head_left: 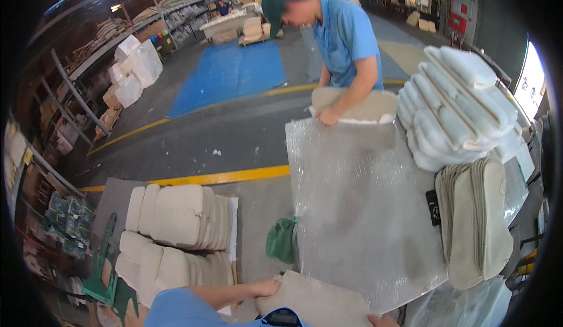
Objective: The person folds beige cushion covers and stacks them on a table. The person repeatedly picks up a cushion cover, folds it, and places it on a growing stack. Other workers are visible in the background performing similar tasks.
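Note:
At the near edge of the table, a flat beige fabric pad (319,302) with a rounded outline lies across the front of my body. My left hand (268,287) is closed on its left corner. At the pad's right end, my right hand (383,321) grips the edge, mostly cut off by the picture's lower rim. Beyond the pad stretches the table (363,210), covered in clear plastic film. Across it, a co-worker in a blue shirt and dark green cap bends over a similar beige pad (358,105), one hand (327,116) on its near edge.
Left of me stand stacks of beige pads (182,215) on a pallet, beside a green pallet jack (102,283). A green bag (281,240) hangs at the table's left edge. On the right are stacked beige pads (474,221), a black object (433,207) and piled white padding (451,110).

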Tool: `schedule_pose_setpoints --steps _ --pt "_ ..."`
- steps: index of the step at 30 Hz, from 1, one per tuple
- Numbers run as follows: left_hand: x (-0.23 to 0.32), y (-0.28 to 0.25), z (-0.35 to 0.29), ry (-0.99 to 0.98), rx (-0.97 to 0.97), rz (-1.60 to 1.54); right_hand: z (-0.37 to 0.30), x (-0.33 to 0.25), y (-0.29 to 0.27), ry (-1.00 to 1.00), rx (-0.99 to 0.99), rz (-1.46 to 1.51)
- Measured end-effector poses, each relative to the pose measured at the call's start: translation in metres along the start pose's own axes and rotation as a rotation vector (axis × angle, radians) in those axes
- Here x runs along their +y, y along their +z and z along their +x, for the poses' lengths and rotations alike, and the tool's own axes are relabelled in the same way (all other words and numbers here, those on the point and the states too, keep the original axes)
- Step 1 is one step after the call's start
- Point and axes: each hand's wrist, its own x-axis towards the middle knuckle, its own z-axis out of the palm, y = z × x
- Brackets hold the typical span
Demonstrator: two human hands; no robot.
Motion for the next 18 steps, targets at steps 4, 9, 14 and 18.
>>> schedule_pose_setpoints --steps 4,9,14,18 --pt "-0.004 0.006 0.019 -0.027 -0.098 0.100 0.018 0.014 0.011 0.191 -0.001 0.180" --pt "-0.010 0.025 0.032 -0.137 0.072 0.030 0.025 0.005 0.013 0.199 0.046 0.197" --pt "0.014 0.008 0.045 -0.128 -0.039 0.051 0.052 0.036 0.031 0.119 0.067 0.330" --pt "0.002 0.008 0.046 -0.064 0.033 -0.144 0.041 0.009 0.018 0.134 -0.008 0.422"
